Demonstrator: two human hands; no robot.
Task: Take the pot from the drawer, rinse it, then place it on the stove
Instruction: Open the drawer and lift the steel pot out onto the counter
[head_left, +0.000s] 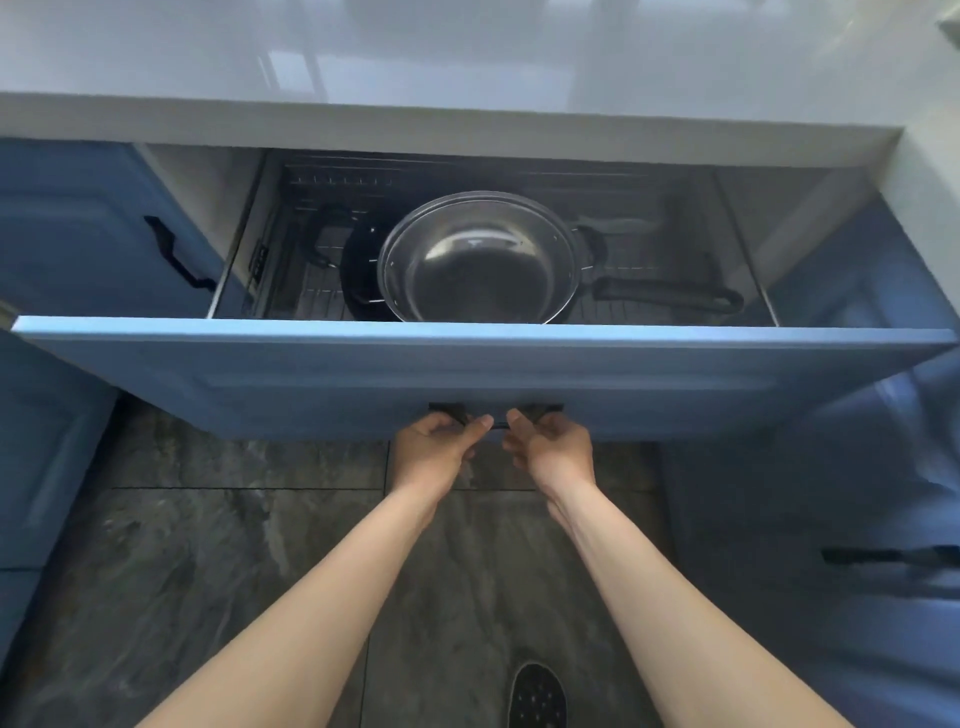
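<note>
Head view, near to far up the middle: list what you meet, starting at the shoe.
shoe → left hand and right hand gripping the handle → drawer front → pot → countertop

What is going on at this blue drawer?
A person grips the handle of the drawer with the left hand and the right hand. The drawer stands open. Inside, a steel pot sits on a dark pan, and neither hand touches it.
</note>
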